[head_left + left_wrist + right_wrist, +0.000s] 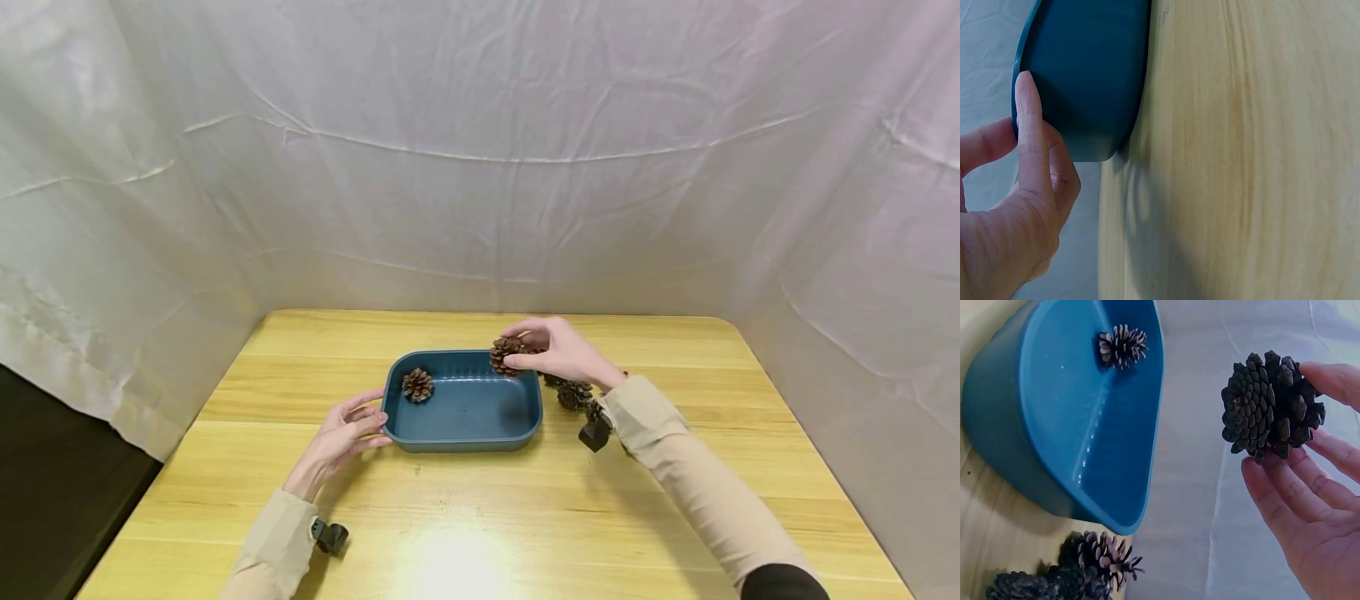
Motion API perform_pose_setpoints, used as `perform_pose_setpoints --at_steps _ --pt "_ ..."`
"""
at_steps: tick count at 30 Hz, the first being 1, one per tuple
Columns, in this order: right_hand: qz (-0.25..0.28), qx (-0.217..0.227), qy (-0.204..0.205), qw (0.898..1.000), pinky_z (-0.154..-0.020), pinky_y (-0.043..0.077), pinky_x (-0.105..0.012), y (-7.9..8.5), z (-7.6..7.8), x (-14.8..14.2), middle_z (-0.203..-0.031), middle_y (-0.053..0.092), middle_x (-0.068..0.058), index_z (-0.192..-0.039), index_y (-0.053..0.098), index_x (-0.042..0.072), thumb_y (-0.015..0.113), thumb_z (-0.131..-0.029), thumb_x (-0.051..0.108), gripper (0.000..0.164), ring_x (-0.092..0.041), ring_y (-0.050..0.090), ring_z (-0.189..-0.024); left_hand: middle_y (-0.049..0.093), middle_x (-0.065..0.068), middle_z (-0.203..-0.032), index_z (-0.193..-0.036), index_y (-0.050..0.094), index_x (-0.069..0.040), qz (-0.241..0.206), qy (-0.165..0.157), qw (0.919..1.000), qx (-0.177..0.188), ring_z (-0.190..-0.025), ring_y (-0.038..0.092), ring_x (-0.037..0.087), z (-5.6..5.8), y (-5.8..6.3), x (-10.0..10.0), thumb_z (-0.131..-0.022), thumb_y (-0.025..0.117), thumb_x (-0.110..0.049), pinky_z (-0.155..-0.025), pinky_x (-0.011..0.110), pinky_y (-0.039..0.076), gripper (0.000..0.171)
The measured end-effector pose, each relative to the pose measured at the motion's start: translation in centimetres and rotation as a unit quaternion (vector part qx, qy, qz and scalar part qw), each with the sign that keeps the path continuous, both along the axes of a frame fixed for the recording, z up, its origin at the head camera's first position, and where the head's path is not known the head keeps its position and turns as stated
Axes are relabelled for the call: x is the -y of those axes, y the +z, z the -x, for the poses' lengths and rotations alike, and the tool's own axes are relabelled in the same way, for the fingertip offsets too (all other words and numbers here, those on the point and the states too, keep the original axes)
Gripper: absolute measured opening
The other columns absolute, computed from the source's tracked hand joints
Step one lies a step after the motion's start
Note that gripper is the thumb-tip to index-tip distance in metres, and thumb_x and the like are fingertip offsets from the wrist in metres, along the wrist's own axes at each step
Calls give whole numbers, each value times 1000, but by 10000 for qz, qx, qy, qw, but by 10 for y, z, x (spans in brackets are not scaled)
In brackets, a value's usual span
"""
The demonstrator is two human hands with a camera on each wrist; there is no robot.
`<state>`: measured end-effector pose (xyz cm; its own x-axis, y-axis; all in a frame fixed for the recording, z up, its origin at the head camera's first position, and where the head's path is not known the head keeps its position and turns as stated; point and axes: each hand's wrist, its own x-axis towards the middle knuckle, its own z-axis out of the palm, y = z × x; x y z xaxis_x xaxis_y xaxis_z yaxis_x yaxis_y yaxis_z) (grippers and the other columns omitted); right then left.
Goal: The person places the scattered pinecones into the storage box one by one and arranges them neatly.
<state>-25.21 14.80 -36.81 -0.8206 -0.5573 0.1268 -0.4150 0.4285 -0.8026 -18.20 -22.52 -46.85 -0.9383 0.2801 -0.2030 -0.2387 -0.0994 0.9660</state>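
Observation:
A brown pine cone [1272,406] is pinched between the thumb and fingers of my right hand [562,350], which holds it above the right back part of a blue tub [461,444]. With its thumb at the rim and fingers against the outer wall, my left hand [341,437] grips the tub's left end. Inside the tub, a second pine cone [417,385] lies near the left back corner. More pine cones [573,395] sit on the table just right of the tub, partly hidden under my right wrist.
The tub stands on a light wooden table [480,508]. White cloth [487,208] hangs behind the table and along both sides. Small dark specks dot the wood in front of the tub. A dark area [60,483] lies beyond the left table edge.

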Motion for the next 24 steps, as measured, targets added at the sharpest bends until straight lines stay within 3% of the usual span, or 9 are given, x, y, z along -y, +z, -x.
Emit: perform_pose_setpoints --at_steps 8,14,24 --pt "-33 -120 115 9999 -97 61 -41 6 4 12 -121 72 -12 -128 67 5 77 -90 18 41 -25 71 -107 59 0 -102 -155 21 8 18 5 10000 25 -81 66 7 0 0 0 -101 54 1 -80 24 65 64" --pt "54 -16 179 9998 -103 58 -44 10 9 21 -125 69 -17 -127 66 2 76 -89 11 40 -31 66 -113 59 1 -102 -155 21 9 12 14 10000 13 -81 66 8 0 -1 0 -101 54 1 -80 24 65 64" --pt "-234 -55 290 9993 -98 61 -39 17 14 35 -129 67 -16 -129 66 2 77 -89 14 44 -30 65 -117 59 -1 -99 -155 22 8 32 27 10000 35 -80 66 7 -1 0 0 -101 54 0 -80 24 65 64"
